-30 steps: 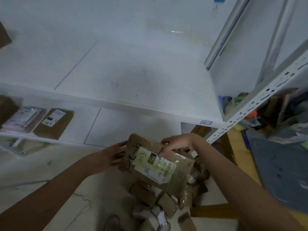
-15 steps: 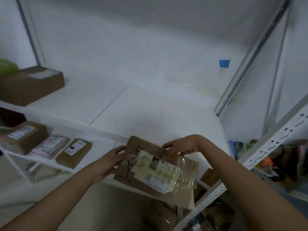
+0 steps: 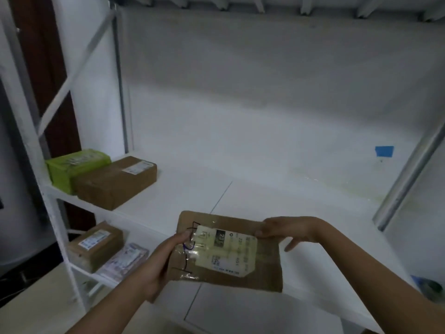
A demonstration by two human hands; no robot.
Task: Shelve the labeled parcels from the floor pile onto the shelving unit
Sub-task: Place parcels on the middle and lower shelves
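Pinching the flat brown parcel (image 3: 228, 251) label-up over the near edge of the shelf (image 3: 289, 201): left hand (image 3: 166, 259) fingers clamped on its left edge, right hand (image 3: 286, 231) on its far right edge. Probably best: lower level, slide well in from the lip, right of the brown box (image 3: 115, 182).

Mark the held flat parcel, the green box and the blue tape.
flat parcel (image 3: 266, 268): head view, bare cardboard right of its label.
green box (image 3: 72, 173): head view, its near side face, left end of the shelf.
blue tape (image 3: 384, 151): head view, middle of the patch on the back wall.
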